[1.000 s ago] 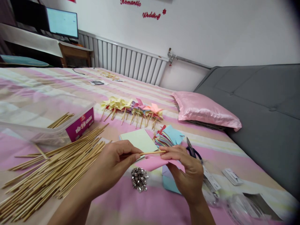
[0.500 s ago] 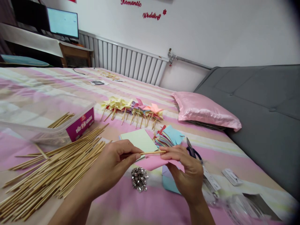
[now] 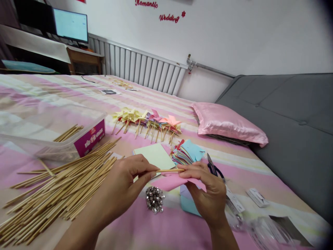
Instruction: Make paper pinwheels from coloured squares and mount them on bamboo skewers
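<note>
The left hand [image 3: 132,175] pinches a thin, pale wooden stick [image 3: 169,170] between thumb and fingers, while the right hand [image 3: 207,185] has its fingers closed at the stick's right end, also holding a folded sheet of pink paper [image 3: 173,181]. Stick and paper are between the two hands, above a bed with a pink, cream and white striped sheet [image 3: 125,229]. Just nearer lies a small heap of shiny silver metal pins [image 3: 155,199]. To the left, a large loose pile of pale wooden sticks [image 3: 65,191] spreads beside a clear plastic box with a purple label [image 3: 90,139]. Farther off lie a flat pale green paper square [image 3: 156,155], a fanned stack of multicoloured cut paper [image 3: 191,151] and, beyond them, a row of colourful paper pinwheels on sticks [image 3: 148,119]. Dark-handled metal scissors [image 3: 214,169] lie right of the stack.
</note>
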`<state>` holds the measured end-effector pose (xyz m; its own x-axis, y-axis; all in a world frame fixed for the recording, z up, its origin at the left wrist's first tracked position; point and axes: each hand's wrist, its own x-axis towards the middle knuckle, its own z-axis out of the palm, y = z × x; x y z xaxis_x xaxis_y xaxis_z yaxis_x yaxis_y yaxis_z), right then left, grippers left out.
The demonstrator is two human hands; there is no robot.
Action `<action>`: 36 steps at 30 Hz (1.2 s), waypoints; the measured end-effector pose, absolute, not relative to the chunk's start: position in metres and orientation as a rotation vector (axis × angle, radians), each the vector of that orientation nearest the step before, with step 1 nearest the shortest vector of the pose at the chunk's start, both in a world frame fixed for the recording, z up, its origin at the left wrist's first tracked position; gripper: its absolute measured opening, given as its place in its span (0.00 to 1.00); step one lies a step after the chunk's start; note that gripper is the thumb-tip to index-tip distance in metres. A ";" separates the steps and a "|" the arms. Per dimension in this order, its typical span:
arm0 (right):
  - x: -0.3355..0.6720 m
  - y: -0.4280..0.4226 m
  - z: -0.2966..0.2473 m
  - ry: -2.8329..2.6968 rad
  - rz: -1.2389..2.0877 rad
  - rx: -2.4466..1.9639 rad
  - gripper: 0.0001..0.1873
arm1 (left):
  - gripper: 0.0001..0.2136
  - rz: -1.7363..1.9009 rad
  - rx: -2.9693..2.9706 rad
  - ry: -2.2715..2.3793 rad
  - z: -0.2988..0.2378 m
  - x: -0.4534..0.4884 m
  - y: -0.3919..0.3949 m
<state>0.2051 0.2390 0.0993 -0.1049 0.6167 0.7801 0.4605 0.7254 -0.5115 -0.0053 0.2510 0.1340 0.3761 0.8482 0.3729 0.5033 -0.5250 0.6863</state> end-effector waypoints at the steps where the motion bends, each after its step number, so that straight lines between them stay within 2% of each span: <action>1: 0.205 0.239 0.099 -1.745 0.165 -0.854 0.12 | 0.08 1.009 2.195 1.168 0.135 -0.005 0.250; 14: 0.207 0.239 0.097 -1.771 0.111 -0.864 0.08 | 0.09 1.138 2.305 1.159 0.135 -0.004 0.241; 36: 0.208 0.240 0.094 -1.729 0.166 -0.828 0.09 | 0.10 1.243 2.365 1.132 0.135 0.001 0.236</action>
